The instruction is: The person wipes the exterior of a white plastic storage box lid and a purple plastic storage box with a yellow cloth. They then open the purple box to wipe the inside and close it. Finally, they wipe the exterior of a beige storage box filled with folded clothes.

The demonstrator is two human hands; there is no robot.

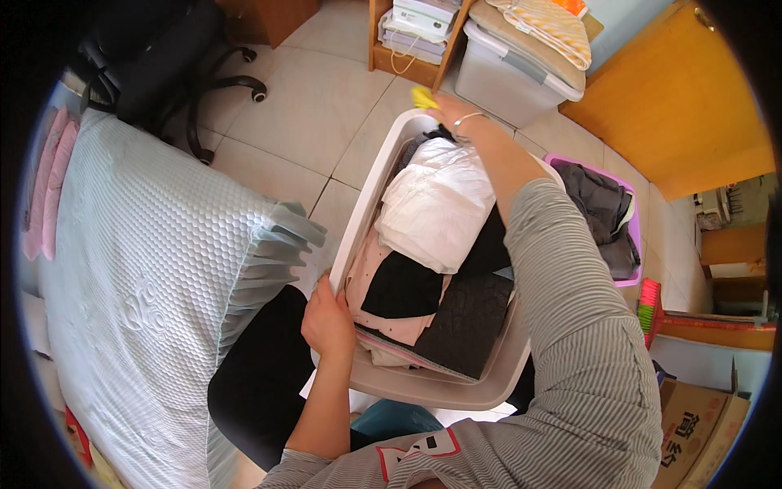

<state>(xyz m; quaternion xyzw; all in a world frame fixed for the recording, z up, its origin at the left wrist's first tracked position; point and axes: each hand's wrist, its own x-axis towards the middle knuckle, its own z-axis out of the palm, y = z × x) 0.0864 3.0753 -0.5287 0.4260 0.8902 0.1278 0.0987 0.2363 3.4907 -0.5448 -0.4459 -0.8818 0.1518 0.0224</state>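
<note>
A light plastic storage bin [374, 177] stands before me, filled with folded clothes. A white folded garment [437, 202] lies on top, over a black cloth [406, 287], a pink dotted garment [382, 324] and a dark folded fabric [473, 318]. My left hand [330, 318] grips the bin's left rim, fingers over the edge. At the bin's far left corner, my right hand [449, 113] holds a yellow cloth [423, 98] against the rim; the fingers are slightly blurred. My right forearm crosses the bin's right side and hides part of it.
Left is a bed with a pale quilted cover [165, 244]; beyond it stands a black wheeled chair [226, 91]. A purple basket [635, 244] of dark clothes sits to the right, near a broom [650, 312]. Farther back are a lidded bin [507, 73] and a wooden shelf [400, 64].
</note>
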